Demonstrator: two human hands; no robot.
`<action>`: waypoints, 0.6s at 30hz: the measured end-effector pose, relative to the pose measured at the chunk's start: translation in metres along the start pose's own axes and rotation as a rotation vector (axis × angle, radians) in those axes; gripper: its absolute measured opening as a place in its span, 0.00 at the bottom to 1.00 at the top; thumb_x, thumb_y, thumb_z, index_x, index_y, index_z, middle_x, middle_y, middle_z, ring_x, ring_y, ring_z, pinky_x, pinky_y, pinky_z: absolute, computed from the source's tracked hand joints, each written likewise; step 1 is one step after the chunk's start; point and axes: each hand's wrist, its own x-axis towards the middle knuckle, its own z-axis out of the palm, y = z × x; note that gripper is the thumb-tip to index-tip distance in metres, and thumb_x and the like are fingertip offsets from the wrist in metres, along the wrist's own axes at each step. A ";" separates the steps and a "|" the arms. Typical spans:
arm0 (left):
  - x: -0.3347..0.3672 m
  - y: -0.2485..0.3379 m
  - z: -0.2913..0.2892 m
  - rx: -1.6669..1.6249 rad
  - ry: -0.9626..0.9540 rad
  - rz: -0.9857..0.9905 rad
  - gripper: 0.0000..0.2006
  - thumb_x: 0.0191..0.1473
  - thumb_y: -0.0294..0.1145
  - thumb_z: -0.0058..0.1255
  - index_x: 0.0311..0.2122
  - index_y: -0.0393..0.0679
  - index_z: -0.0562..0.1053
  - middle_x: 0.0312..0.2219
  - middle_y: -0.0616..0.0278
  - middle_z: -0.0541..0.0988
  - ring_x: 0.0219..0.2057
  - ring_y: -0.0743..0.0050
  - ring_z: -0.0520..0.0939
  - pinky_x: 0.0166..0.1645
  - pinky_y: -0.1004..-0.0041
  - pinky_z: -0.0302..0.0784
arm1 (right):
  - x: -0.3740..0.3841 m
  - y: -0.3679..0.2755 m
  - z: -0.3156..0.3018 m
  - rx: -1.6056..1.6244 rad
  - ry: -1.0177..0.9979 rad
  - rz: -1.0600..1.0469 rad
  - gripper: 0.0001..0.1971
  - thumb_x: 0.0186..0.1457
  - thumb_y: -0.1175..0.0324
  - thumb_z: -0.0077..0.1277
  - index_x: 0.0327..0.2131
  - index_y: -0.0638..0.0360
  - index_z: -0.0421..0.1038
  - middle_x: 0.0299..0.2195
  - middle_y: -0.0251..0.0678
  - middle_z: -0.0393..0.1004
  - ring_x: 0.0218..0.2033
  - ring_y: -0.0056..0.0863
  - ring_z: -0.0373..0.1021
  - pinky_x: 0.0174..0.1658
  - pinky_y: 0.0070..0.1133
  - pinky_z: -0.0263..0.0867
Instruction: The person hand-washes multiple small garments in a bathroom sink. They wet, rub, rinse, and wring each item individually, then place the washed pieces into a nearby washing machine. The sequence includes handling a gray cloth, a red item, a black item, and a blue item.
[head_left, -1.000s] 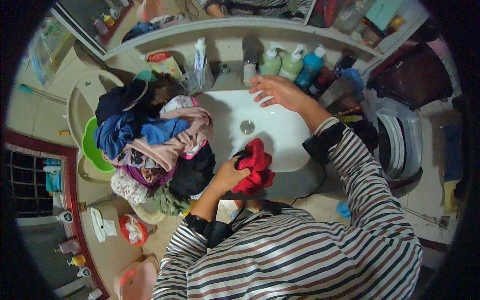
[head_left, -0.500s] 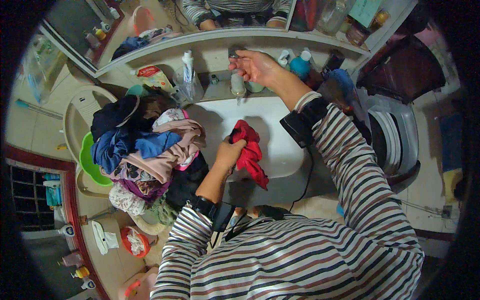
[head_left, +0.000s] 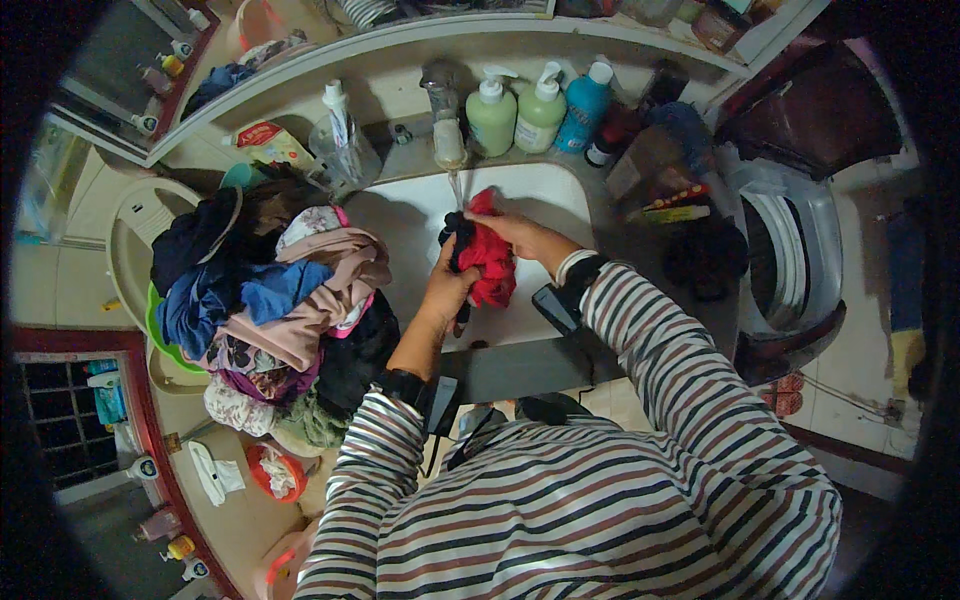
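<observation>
Over the white sink, both my hands are on a bunched red cloth that has a black part. My left hand grips it from the left, thumb across the red fabric. From the right, my right hand holds its upper part, with some fingertips hidden in the folds. Directly above the cloth is the faucet, and a thin stream of water runs from it onto or close beside the black part.
A big heap of clothes lies left of the sink, partly over a green basin. Pump bottles and a blue bottle line the back ledge. To the right stands an open washing machine. A red bucket sits at lower left.
My right hand has come down from the faucet onto the red cloth. My left hand has lifted the cloth toward the spout, and water now runs.
</observation>
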 end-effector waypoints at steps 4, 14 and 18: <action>0.012 -0.019 -0.016 -0.123 0.148 -0.110 0.26 0.43 0.29 0.55 0.49 0.44 0.61 0.38 0.61 0.71 0.35 0.71 0.74 0.38 0.75 0.70 | 0.025 -0.007 0.008 -0.411 0.267 -0.250 0.27 0.46 0.56 0.52 0.46 0.63 0.62 0.41 0.39 0.68 0.41 0.27 0.66 0.43 0.24 0.62; 0.018 -0.042 -0.029 0.186 0.480 0.094 0.15 0.51 0.32 0.46 0.45 0.42 0.65 0.34 0.61 0.73 0.36 0.72 0.73 0.42 0.76 0.66 | -0.009 -0.032 -0.047 -1.846 -0.134 0.131 0.29 0.41 0.44 0.48 0.38 0.62 0.70 0.38 0.47 0.71 0.39 0.42 0.68 0.44 0.30 0.62; 0.012 -0.010 -0.011 -0.482 0.280 -0.006 0.23 0.49 0.37 0.49 0.50 0.46 0.59 0.41 0.61 0.69 0.40 0.69 0.71 0.45 0.73 0.66 | 0.017 -0.015 -0.016 -0.779 0.163 -0.351 0.32 0.48 0.39 0.39 0.40 0.62 0.69 0.34 0.40 0.73 0.38 0.34 0.68 0.45 0.28 0.60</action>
